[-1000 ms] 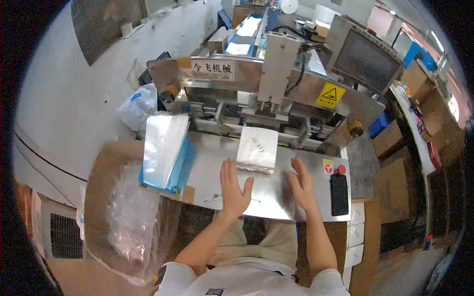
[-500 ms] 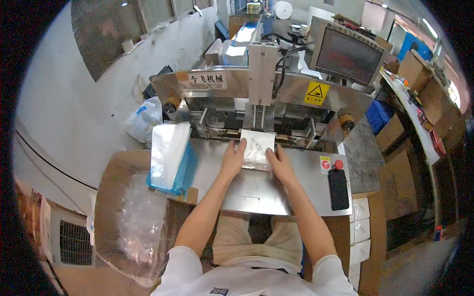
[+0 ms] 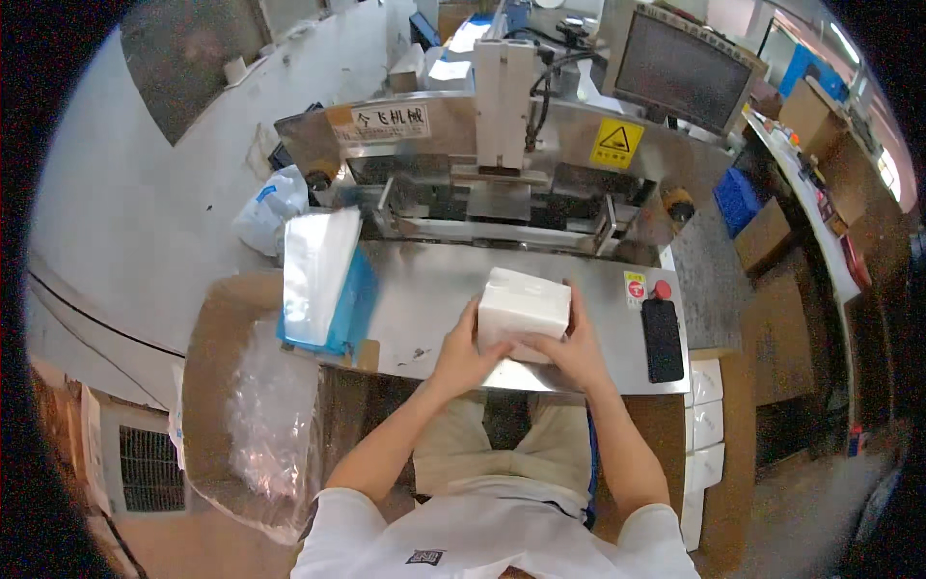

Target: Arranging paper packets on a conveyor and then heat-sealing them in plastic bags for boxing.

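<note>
A white block-shaped tissue pack (image 3: pixel 524 307) is held between my two hands over the front part of the steel worktop (image 3: pixel 415 314). My left hand (image 3: pixel 467 353) grips its left side, with the thumb across the near lower face. On the opposite side, my right hand (image 3: pixel 577 349) has its fingers along the edge and its thumb on the near face. Behind the pack stands the sealing machine, its upright white column (image 3: pixel 503 106) above a flat metal plate (image 3: pixel 499 201).
At the left, clear plastic bags (image 3: pixel 313 275) lie in a blue tray (image 3: pixel 355 294). Below is a cardboard box (image 3: pixel 217 333) holding crumpled clear film (image 3: pixel 275 425). A black phone (image 3: pixel 662 340) and red button (image 3: pixel 662 289) sit at the right. White packs (image 3: pixel 707 423) fill a box beside the worktop.
Both hands have drawn the pack back from the machine toward me and slightly right, tilting it so its thick side shows. The metal plate under the column now shows. The view has shifted downward.
</note>
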Demonstrator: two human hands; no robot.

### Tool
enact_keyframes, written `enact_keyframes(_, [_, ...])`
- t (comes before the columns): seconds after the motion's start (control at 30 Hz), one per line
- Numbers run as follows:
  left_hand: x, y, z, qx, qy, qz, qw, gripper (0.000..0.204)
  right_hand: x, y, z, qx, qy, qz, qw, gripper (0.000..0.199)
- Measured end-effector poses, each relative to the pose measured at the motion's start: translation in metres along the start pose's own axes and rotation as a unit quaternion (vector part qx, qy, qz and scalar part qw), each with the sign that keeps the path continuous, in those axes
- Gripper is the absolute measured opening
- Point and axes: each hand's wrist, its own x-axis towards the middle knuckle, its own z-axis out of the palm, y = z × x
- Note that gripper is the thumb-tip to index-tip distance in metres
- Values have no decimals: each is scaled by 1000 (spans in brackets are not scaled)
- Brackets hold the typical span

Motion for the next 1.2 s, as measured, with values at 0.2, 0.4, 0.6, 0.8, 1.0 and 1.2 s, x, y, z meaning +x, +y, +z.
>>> enact_keyframes(0.2, [-2,-25,-17,130,-67,9,989,59,-33,27,-7,-65,10,6,998,102])
enact_keyframes(0.4, [76,-30,0,215,-84,46,972,40,-90,1,-75,-65,103,20,992,89])
enact_keyframes(0.6, [184,-50,53,307,-253,12,917,39,-201,-72,-204,-115,284,-7,952,86])
enact_keyframes(0.8, [246,-109,7,313,-242,1,918,31,-333,-109,-315,-533,312,286,733,81])
enact_keyframes(1.0, [208,-92,48,260,-111,122,951,19,-518,34,-405,-256,150,436,850,59])
enact_keyframes(1.2, [94,-15,-24,180,-81,118,973,24,-467,100,-330,-197,136,537,809,48])
